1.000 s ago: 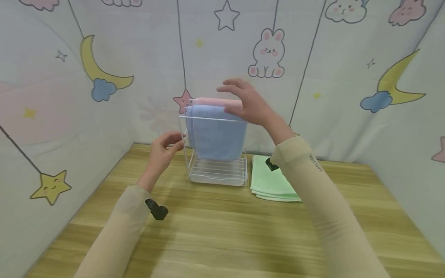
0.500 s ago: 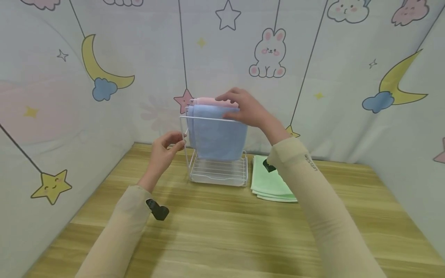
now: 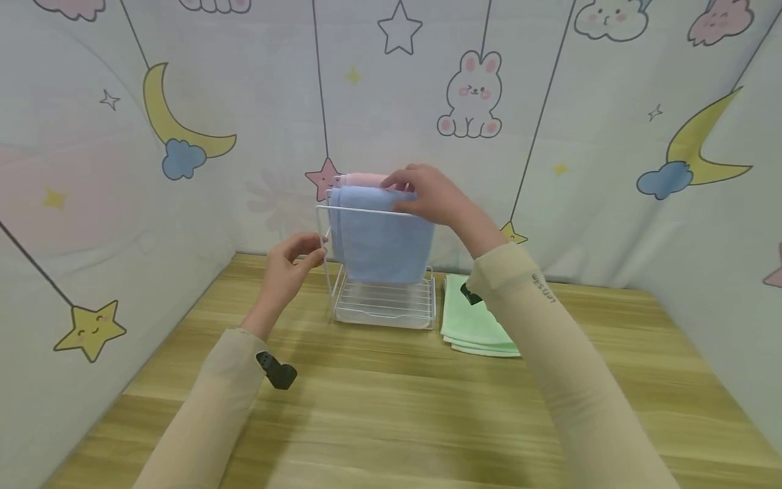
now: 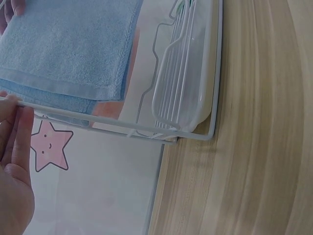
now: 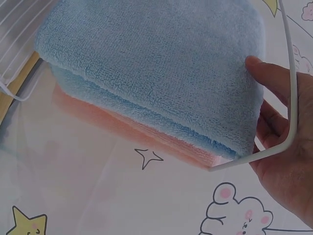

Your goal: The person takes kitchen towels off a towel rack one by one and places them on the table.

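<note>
A white wire rack (image 3: 385, 317) with a shallow tray at its base stands on the table. Over its upper bars hangs a folded blue towel (image 3: 381, 248), its lower edge above the tray. A pink towel (image 3: 362, 179) hangs just behind it. My left hand (image 3: 288, 263) pinches the rack's left side rod (image 4: 88, 116) between thumb and fingers. At the blue towel's top right, my right hand (image 3: 432, 195) grips the fold, with the thumb on the front and the other fingers behind. The rack's corner bar (image 5: 292, 98) passes in front of that hand in the right wrist view.
A stack of folded light green towels (image 3: 467, 322) lies right of the rack, partly behind my right sleeve (image 3: 550, 326). Cartoon-printed cloth walls (image 3: 256, 41) enclose the wood-grain table (image 3: 379, 407) at the back and both sides.
My right hand has come down from above the towels onto the blue towel's top edge, and its fingers have closed on it. The left hand stays on the rack's rod.
</note>
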`<state>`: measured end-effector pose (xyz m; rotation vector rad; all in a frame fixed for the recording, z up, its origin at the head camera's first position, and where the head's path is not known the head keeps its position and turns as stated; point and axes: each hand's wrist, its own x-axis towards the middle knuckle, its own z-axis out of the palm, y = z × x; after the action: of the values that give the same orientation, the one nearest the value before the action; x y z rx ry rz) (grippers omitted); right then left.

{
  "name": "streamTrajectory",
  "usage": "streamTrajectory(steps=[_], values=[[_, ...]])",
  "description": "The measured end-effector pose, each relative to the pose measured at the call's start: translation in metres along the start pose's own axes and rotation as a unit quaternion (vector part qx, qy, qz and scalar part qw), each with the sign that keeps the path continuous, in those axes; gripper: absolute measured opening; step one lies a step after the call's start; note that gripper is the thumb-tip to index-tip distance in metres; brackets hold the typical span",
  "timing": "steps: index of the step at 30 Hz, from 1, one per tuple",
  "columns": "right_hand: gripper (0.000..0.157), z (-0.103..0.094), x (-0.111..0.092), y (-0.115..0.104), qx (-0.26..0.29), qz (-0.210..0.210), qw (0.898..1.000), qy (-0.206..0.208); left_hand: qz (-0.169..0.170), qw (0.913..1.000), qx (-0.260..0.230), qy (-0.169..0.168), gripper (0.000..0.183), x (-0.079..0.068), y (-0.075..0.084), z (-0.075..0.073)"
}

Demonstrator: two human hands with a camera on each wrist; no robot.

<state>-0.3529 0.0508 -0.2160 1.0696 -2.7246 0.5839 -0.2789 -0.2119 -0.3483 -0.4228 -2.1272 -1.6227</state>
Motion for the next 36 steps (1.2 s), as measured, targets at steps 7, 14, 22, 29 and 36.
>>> streamTrajectory(steps=[7, 14, 22, 29, 36], values=[[0.037, 0.0, 0.001, -0.004, -0.029, 0.021, 0.999, -0.006, 0.005, 1.0, 0.002, 0.0, 0.023, -0.004, 0.009, 0.001], [0.035, 0.001, 0.001, -0.007, -0.057, 0.037, 0.998, -0.007, 0.006, 1.0, 0.005, 0.003, 0.023, -0.005, 0.011, 0.002], [0.029, 0.002, 0.001, -0.009, -0.097, 0.014, 0.995, 0.014, 0.004, 1.0, 0.007, 0.003, 0.023, -0.002, 0.005, 0.002], [0.028, 0.003, 0.0, -0.008, -0.101, -0.017, 0.994, 0.035, 0.016, 0.9998, 0.009, 0.009, 0.023, 0.004, -0.02, 0.0], [0.03, 0.006, 0.001, -0.006, -0.103, -0.033, 0.992, 0.067, 0.013, 0.9998, 0.009, 0.01, 0.024, 0.005, -0.022, -0.001]])
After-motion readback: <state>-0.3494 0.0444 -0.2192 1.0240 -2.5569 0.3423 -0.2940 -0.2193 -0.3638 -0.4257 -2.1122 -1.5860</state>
